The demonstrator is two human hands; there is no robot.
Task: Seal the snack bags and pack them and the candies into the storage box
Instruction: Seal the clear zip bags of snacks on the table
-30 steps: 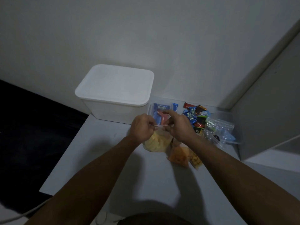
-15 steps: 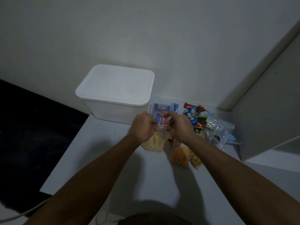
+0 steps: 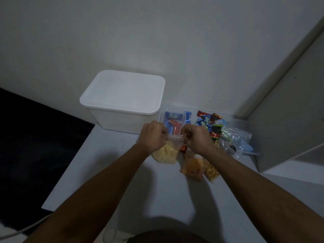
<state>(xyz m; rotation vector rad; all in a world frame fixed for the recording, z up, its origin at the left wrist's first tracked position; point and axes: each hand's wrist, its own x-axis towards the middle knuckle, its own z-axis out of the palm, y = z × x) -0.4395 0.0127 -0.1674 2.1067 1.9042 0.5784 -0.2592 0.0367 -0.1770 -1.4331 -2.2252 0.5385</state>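
Head view: both hands, left point(image 3: 152, 135) and right point(image 3: 196, 137), fingers pinching the chip bag point(image 3: 166, 151) top; a partly pressed seal could spill chips into the box point(image 3: 122, 102).

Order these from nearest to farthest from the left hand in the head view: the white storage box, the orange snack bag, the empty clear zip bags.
1. White storage box, just behind the left hand.
2. Orange snack bag, front right.
3. Empty clear zip bags, far right.
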